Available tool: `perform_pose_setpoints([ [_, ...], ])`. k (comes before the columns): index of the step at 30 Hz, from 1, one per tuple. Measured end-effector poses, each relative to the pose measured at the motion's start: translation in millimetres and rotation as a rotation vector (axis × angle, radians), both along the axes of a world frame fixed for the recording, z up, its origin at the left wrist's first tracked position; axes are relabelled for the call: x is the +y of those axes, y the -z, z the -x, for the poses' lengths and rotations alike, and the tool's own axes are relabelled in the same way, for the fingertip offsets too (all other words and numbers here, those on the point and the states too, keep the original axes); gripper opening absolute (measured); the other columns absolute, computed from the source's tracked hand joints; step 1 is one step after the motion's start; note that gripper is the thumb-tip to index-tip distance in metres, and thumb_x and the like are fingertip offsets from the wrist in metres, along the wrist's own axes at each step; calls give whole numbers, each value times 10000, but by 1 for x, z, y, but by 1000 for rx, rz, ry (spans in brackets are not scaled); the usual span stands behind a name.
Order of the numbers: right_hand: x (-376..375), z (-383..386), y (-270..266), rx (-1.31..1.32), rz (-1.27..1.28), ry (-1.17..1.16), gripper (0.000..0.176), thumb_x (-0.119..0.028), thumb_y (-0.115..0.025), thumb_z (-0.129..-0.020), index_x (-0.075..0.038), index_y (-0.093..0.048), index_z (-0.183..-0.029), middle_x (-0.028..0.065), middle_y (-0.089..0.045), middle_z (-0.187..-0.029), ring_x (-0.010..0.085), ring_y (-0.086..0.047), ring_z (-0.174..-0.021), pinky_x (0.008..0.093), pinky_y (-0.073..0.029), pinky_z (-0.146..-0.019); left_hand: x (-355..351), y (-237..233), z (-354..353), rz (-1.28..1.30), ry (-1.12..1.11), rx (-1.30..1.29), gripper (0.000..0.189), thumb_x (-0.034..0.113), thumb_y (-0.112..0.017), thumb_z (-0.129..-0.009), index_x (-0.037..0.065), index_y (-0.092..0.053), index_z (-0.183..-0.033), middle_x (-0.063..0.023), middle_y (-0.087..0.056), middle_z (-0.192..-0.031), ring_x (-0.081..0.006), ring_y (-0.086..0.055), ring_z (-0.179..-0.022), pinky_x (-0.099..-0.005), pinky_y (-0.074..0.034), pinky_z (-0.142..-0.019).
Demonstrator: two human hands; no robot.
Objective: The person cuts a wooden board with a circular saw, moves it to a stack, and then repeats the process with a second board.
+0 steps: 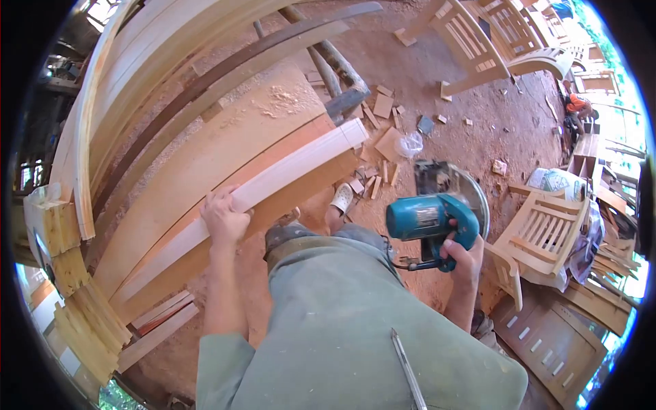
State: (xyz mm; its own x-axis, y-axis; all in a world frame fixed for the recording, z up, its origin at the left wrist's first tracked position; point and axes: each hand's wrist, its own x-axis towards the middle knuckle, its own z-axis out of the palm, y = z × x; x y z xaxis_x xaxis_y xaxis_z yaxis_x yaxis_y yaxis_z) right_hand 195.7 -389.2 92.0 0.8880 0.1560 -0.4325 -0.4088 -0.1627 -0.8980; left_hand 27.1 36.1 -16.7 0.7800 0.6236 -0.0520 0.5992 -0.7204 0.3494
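Observation:
My right hand [466, 254] is wrapped round the handle of a teal circular saw [417, 217]. The saw is held up in the air to the right of my body, its round blade guard facing away to the right. My left hand [225, 215] grips a long pale wooden board [294, 164], fingers curled at its edge. That board lies along the near side of a wide wooden work surface [184, 184]. A short dark line crosses the board near its far right end. Sawdust [283, 102] is scattered on the work surface.
Wood offcuts [383, 106] and a crumpled plastic bag [410, 145] lie on the dirt floor. Wooden chairs [471, 48] stand at the back, and a slatted chair [543, 229] is at right. Long planks [157, 41] fill the left. A person in orange [577, 106] sits far right.

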Motion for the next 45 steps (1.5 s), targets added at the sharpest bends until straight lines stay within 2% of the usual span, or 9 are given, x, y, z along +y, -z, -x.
perform_pose_setpoints([
  [2,11,3,-2,-2,-25,-94,478,-51,-759,-683,21,-619,-1133,19,-608,-749,83,-550,-616,223,-417,-563,-4,-4,-9,16,-43,72,451,123,-832,-566,104,-724,-1003,-1,-681,-1120,-266,-584,-1067,-420,-421,-944],
  [6,54,-7,-21,-47,9,-265,399,-35,-769,-709,6,-636,-1083,-17,-593,-797,62,-539,-719,221,-427,-644,0,-1,-13,79,50,91,425,221,-850,-616,98,-722,-1002,-5,-675,-1137,-255,-578,-1093,-425,-418,-935],
  [8,76,-12,-26,-34,-5,-304,369,-29,-756,-723,2,-636,-1070,-19,-591,-806,62,-536,-728,225,-430,-649,-2,-15,-24,69,73,43,378,390,-782,-742,82,-725,-953,-53,-696,-1056,-274,-611,-1041,-441,-418,-928],
  [9,86,-14,-28,-21,-25,-349,339,-24,-744,-737,-1,-635,-1057,-21,-588,-815,61,-534,-738,229,-433,-653,0,-7,-25,80,65,37,378,390,-782,-742,82,-725,-953,-53,-696,-1056,-274,-611,-1041,-441,-418,-928],
  [11,102,-14,-27,-38,-10,-387,320,-23,-732,-748,-4,-634,-1052,-23,-586,-814,60,-532,-738,229,-434,-653,5,10,-27,201,-161,-29,494,541,-617,-863,58,-723,-871,-118,-708,-948,-312,-647,-950,-461,-434,-895],
  [15,128,-11,-28,-27,29,-433,257,-18,-697,-767,-12,-628,-1015,-25,-583,-814,56,-526,-733,226,-434,-647,-10,12,-41,33,-395,24,487,469,-506,-922,45,-717,-809,-163,-707,-867,-352,-663,-859,-470,-454,-855],
  [20,129,-6,-19,-62,137,-434,269,-8,-672,-780,1,-628,-1046,-14,-585,-793,48,-528,-715,229,-436,-621,-9,14,-44,-138,-362,64,388,302,-451,-886,36,-712,-778,-177,-710,-845,-365,-674,-830,-472,-469,-823],
  [26,126,6,-16,-17,169,-418,281,-10,-722,-792,16,-631,-1056,-13,-599,-783,50,-548,-714,221,-441,-625,-7,17,-46,-158,-379,114,389,308,-465,-882,34,-680,-708,-177,-704,-819,-354,-677,-789,-471,-476,-785],
  [45,129,8,-10,-17,162,-395,178,19,-701,-807,-11,-613,-959,-19,-586,-786,46,-527,-706,212,-428,-625,-9,16,-44,-142,-387,101,406,313,-457,-885,11,-696,-756,-183,-699,-870,-369,-667,-850,-478,-469,-823],
])
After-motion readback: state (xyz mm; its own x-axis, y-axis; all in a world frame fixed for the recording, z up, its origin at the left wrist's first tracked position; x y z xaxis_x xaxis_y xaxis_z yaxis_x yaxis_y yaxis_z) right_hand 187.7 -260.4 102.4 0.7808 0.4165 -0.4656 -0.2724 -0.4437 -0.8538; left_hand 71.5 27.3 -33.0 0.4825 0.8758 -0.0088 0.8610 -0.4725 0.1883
